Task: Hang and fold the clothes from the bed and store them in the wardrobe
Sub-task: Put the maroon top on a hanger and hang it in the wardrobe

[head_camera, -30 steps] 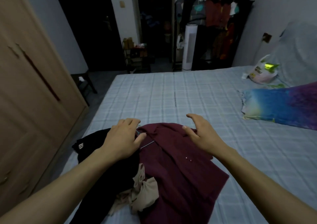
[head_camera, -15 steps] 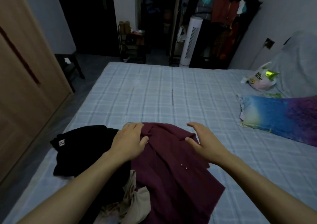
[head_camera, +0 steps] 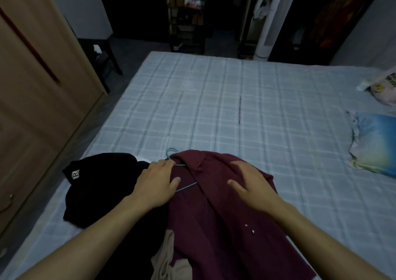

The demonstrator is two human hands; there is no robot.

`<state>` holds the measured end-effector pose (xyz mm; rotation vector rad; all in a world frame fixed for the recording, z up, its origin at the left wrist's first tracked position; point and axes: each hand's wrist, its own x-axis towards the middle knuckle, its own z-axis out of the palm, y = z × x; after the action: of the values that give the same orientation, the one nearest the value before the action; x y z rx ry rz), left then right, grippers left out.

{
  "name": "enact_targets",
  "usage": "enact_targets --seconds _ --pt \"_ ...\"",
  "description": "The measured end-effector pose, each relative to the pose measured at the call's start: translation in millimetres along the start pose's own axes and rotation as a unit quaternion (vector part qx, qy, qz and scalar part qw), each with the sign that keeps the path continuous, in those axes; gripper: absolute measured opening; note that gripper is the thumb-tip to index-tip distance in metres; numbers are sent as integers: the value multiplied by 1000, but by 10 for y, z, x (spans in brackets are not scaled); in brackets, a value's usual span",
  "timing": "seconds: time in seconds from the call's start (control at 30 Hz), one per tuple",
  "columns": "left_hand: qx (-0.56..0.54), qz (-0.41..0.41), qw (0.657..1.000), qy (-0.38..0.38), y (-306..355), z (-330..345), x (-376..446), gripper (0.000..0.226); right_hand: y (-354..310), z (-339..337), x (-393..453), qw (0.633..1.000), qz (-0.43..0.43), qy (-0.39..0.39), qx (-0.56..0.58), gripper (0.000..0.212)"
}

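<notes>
1. Here the bed [head_camera: 225, 108], in pale checked cover, carries everything; the wardrobe [head_camera: 32, 86] stands along its left side.
2. At the bed's near edge lies the maroon shirt [head_camera: 214, 226], soft and floppy by the look of it.
3. A black garment [head_camera: 96, 185] lies just beside the shirt.
4. The right hand [head_camera: 250, 185] rests spread on the cloth, fingers apart.
5. The left hand [head_camera: 156, 185] curls by the collar; whether it grips, I cannot tell.
6. The thin green hanger [head_camera: 171, 151], light and stiff, pokes from the collar; take hold at its hook.

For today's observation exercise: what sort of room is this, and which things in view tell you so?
Most likely a home bedroom: a bed with a checked cover, a pillow on it, a wooden wardrobe beside it, and a maroon shirt on a hanger.
</notes>
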<state>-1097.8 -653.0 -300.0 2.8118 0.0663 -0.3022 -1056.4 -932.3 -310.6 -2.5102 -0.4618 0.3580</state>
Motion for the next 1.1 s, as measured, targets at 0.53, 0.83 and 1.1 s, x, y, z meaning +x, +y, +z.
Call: enact_targets --seconds 0.53,0.83,1.1 --pt "-109 -100 988 -34 -953 1402 1997 48 1088 1379 1908 996 -22 -74 -46 41" --pt "34 -117 984 -128 -1244 1864 2633 35 1350 1918 2423 989 -33 -105 -102 56" --pt "-36 -87 995 -17 -1294 1853 2725 15 1262 2140 2431 988 -7 -75 -136 54"
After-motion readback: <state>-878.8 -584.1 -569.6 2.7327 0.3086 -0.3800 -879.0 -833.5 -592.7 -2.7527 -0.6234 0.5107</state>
